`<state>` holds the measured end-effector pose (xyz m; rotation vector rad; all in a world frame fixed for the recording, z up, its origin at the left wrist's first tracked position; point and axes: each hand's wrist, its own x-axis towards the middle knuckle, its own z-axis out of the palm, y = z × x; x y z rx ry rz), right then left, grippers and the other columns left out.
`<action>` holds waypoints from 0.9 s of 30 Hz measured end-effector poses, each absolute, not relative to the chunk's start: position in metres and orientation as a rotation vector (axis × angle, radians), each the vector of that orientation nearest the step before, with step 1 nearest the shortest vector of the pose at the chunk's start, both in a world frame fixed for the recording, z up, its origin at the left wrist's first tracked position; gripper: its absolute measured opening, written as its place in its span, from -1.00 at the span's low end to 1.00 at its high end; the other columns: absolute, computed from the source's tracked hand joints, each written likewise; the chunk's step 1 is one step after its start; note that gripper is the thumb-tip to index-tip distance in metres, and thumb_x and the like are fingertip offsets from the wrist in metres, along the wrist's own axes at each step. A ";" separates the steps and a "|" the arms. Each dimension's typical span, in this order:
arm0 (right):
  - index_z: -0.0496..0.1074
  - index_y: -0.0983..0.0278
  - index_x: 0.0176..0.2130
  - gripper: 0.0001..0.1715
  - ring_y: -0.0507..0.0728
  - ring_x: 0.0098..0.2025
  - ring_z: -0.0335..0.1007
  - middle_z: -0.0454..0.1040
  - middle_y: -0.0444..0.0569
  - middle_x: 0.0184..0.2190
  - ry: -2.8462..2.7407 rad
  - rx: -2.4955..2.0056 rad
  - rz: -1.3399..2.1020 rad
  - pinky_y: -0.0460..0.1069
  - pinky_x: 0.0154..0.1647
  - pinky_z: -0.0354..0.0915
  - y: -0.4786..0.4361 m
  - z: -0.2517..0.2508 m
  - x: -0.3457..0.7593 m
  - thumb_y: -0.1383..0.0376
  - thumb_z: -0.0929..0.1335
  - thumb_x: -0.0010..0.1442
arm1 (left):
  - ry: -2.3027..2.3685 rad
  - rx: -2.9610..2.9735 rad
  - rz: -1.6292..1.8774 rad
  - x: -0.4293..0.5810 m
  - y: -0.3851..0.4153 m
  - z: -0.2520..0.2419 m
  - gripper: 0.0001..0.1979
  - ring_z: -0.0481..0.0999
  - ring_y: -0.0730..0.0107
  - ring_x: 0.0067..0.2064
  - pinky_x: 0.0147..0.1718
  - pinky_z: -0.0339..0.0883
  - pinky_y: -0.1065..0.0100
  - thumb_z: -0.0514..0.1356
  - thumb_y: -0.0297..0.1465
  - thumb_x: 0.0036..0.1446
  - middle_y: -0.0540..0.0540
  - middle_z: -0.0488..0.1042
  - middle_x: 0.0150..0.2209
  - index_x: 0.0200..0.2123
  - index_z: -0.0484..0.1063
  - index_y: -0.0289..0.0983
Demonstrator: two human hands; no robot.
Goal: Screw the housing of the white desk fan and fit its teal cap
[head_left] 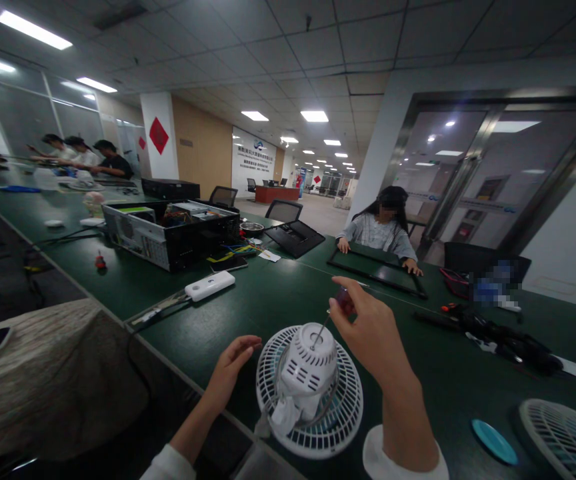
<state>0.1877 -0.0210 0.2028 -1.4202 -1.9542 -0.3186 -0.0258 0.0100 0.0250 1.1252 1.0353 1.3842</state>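
A small white desk fan [309, 390] lies on its round wire guard on the green workbench [418, 393], with its ribbed motor housing [309, 357] facing up. My right hand [368, 327] is shut on a red-handled screwdriver [344, 301], and its thin metal shaft reaches down to the top of the housing. My left hand [231, 372] hangs just left of the fan guard, its fingers loosely curled. It holds nothing and does not clearly touch the fan.
An open desktop computer case [171, 233] and a white power bank [210, 285] stand on the bench. Another fan guard [563, 440], a blue disc [494, 441] and black cables [498, 340] lie right. Across the bench, a co-worker [381, 227] handles a black frame [375, 277].
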 end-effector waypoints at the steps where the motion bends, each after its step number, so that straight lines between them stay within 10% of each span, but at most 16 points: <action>1: 0.31 0.31 -0.07 -0.65 0.09 -0.43 0.37 0.44 -0.05 -0.44 -1.964 -1.409 -0.302 -0.04 -0.39 0.22 -0.022 0.203 0.188 0.29 0.20 0.13 | 1.033 1.127 1.381 -0.026 0.010 0.025 -0.73 0.46 0.17 -0.08 0.02 0.21 0.20 0.22 -0.25 -0.10 -0.11 0.53 -0.21 -0.31 0.47 -0.25; 27: 0.33 0.30 -0.14 -0.70 0.08 -0.50 0.36 0.45 -0.06 -0.50 -1.899 -1.550 -0.380 -0.06 -0.47 0.15 -0.021 0.203 0.192 0.28 0.20 0.12 | 1.029 1.147 1.389 -0.027 0.010 0.023 -0.75 0.47 0.17 -0.09 0.02 0.21 0.20 0.21 -0.26 -0.09 -0.10 0.53 -0.22 -0.31 0.47 -0.25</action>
